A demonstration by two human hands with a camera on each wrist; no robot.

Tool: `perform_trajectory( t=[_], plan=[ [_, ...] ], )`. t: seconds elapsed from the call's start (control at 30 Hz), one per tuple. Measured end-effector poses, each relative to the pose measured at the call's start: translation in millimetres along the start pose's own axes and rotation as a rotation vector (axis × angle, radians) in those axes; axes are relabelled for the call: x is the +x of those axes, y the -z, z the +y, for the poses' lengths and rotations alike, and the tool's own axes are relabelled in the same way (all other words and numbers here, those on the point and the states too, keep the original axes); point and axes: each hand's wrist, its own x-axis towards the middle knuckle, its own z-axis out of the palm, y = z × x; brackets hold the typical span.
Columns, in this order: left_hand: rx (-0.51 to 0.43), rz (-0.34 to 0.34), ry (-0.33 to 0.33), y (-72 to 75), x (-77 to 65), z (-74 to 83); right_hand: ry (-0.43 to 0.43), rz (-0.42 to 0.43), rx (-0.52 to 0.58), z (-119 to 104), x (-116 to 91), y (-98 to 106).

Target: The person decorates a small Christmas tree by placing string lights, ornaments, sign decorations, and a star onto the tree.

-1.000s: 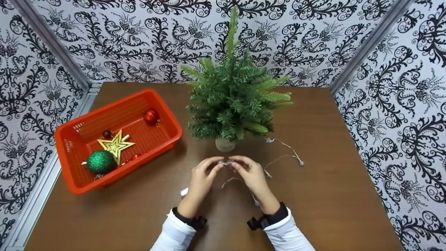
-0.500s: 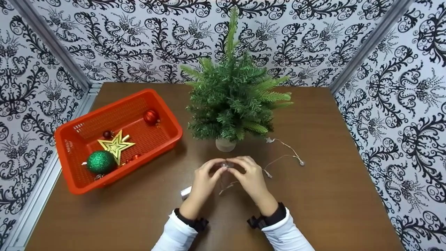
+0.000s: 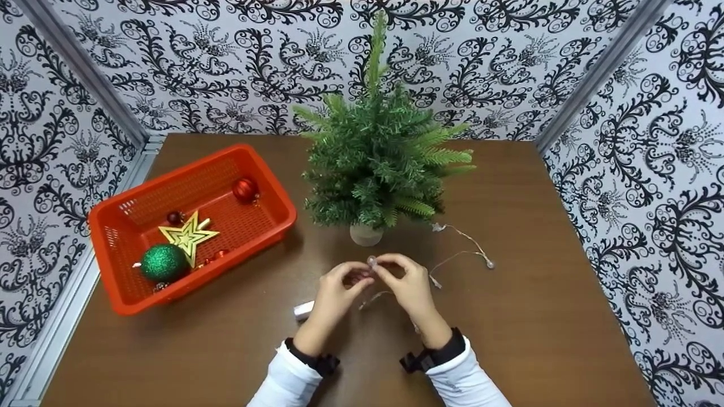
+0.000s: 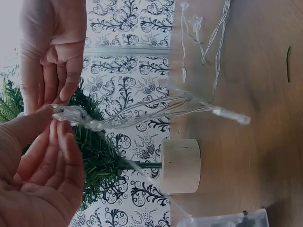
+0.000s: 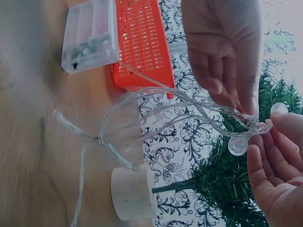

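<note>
Both hands meet over the table in front of a small artificial Christmas tree [image 3: 376, 158]. Between their fingertips is a bunched string of fairy lights [image 4: 75, 116] with clear wire. My left hand [image 3: 336, 288] pinches the bunched wire between thumb and fingers. My right hand [image 3: 408, 287] pinches a round clear bulb [image 3: 371, 261] at its thumb and forefinger. Loops of the wire [image 5: 165, 92] hang below the hands in the right wrist view. A white battery box [image 3: 303, 310] lies beside my left wrist, with a wire running from it.
A red basket [image 3: 266, 169] at the left holds a gold star [image 3: 188, 236], a glittery green ball [image 3: 163, 262] and red baubles. The tree's pale wooden base [image 3: 365, 235] stands just beyond the hands. More light string [image 3: 478, 249] trails over the table [image 3: 526, 316] at the right.
My fingertips have shifted on the string of lights, and a round bulb now shows at my right fingertips. My left hand has moved slightly right and down; more of the battery box shows.
</note>
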Motion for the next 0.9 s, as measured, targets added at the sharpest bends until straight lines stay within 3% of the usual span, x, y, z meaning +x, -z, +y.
perform_trajectory(
  t=[0.13,0.27,0.43,0.6,0.73,0.83,0.9],
  plan=[
    [0.069,0.040,-0.028,-0.3,-0.3,0.2,-0.110,0.021,0.109,-16,0,3],
    [0.116,0.104,-0.029,3.6,0.1,1.5,-0.103,0.108,0.085,-27,2,8],
    [0.095,0.155,0.020,10.7,0.9,1.1,-0.088,0.199,0.067,-21,7,18],
    [0.067,0.201,0.041,16.1,1.7,-3.2,-0.102,0.208,0.183,-1,12,31],
    [0.066,0.239,0.044,24.2,4.3,-8.3,-0.092,0.298,0.105,18,19,49],
    [0.056,0.283,0.080,31.6,6.0,-11.2,-0.117,0.395,0.013,22,24,69],
    [0.043,0.293,0.109,35.3,6.3,-12.3,-0.146,0.431,0.017,20,25,82]
  ],
)
